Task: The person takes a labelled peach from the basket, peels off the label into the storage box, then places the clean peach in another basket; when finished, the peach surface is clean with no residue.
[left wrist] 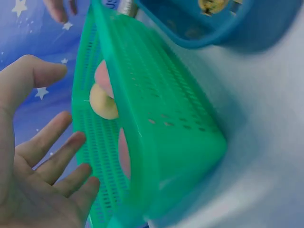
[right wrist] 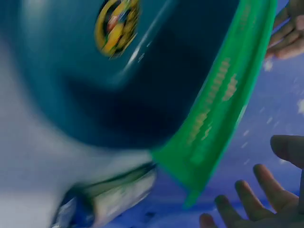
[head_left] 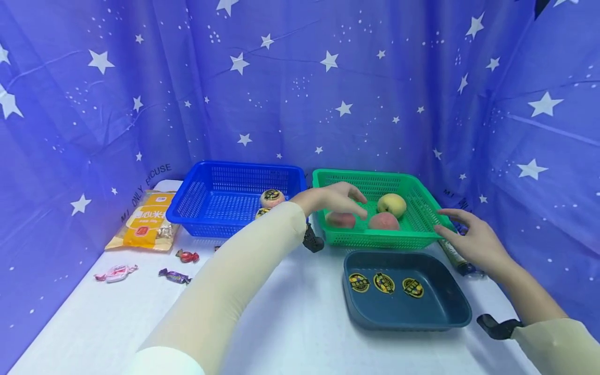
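My left hand (head_left: 335, 198) hovers over the left side of a green basket (head_left: 375, 239), fingers loosely bent and holding nothing. The left wrist view shows that hand (left wrist: 52, 166) with its fingers spread beside the basket. Inside the basket lie a yellow apple-like fruit (head_left: 391, 205) and two pinkish peaches, one in the middle (head_left: 384, 222) and one at the left (head_left: 341, 220), partly behind the basket wall. My right hand (head_left: 475, 242) is by the basket's right rim, its fingers extended; in the right wrist view this hand (right wrist: 259, 204) appears apart from the basket.
A dark teal tray (head_left: 408, 307) with three round stickers stands before the green basket. Left of it, a blue basket (head_left: 201, 229) holds round stickered fruit (head_left: 272, 197). Wrapped candies (head_left: 174, 276) and a yellow packet (head_left: 145, 221) lie farther left. A tube-like package (head_left: 454, 258) lies at right.
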Motion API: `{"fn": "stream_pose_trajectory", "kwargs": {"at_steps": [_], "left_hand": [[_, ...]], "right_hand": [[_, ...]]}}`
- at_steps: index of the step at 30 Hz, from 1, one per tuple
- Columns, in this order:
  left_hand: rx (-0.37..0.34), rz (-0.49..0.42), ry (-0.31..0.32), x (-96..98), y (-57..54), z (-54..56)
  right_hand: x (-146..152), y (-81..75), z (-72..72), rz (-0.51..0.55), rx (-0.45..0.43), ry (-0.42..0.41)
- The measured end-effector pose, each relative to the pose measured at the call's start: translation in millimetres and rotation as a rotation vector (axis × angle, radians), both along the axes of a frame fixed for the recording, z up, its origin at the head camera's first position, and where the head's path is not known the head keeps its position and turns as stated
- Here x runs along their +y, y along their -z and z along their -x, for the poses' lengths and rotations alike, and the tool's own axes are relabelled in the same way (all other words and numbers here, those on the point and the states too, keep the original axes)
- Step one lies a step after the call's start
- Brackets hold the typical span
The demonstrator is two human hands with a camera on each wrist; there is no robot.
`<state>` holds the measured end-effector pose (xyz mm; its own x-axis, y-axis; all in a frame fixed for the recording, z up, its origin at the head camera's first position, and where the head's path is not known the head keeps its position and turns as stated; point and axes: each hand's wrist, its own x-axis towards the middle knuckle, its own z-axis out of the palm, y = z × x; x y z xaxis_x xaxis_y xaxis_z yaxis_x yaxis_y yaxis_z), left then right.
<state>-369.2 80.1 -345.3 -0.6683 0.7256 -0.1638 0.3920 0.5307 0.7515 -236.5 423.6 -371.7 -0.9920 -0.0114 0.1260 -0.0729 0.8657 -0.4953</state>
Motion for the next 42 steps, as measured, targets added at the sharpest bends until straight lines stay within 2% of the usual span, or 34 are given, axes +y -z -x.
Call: {"fn": "stream_pose_trajectory", "kwargs": {"at_steps": [5, 12, 20, 32, 37, 42], "left_hand": [[0.023, 0.012, 0.015, -13.7, -1.4, -4.1], [0.068, 0.045, 0.001, -32.7, -6.1, -3.1], [0.071, 0.071, -0.058, -68.9, -9.7, 2.7], [0.087, 0.1, -0.209, -116.7, -7.1, 7.8], [0.084, 0.149, -0.291, -135.9, -6.9, 9.3], [0.001, 0.109, -0.337, -160.4, -2.2, 12.1]], "right_hand": [[-32, -5.5, -9.6, 0.015, 0.021, -0.054], [-78, -9.9, -13.6, 0.115, 0.002, -0.108], [-125, -7.8, -13.7, 0.227, 0.026, -0.188], [-180, 1.6, -8.7, 0.443, 0.005, -0.285], [-208, 4.6, -6.1, 0.476, -0.037, -0.253], [-238, 8.4, -7.8, 0.495, -0.112, -0.167]]}}
